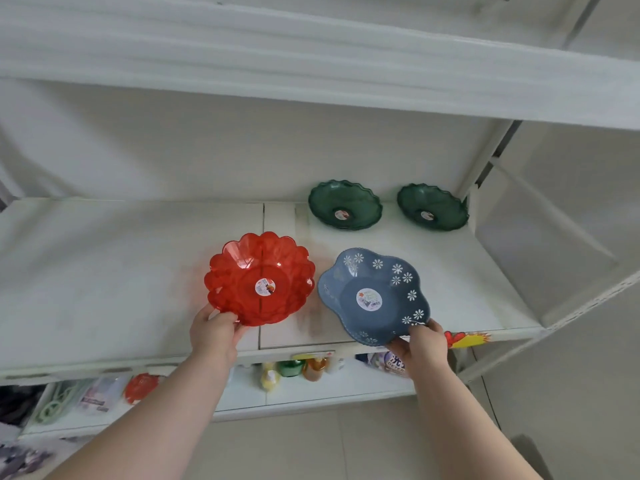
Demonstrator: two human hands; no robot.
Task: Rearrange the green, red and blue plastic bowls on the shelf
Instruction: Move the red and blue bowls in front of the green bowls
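Observation:
A clear red scalloped bowl [259,277] is tilted over the middle of the white shelf [104,271], and my left hand [213,332] grips its near rim. To its right, a blue bowl with white flowers [372,294] is also tilted, held at its near right rim by my right hand [420,344]. Two dark green wavy bowls sit at the back right of the shelf: one green bowl [345,205] and a second green bowl [432,207] near the shelf post. Each bowl has a round sticker in its centre.
A shelf board [311,64] runs overhead. The lower shelf [311,393] holds bottles [294,370], a small red bowl [142,386], packets and green cord at the left. A metal upright [485,161] stands at the right. The left half of the middle shelf is bare.

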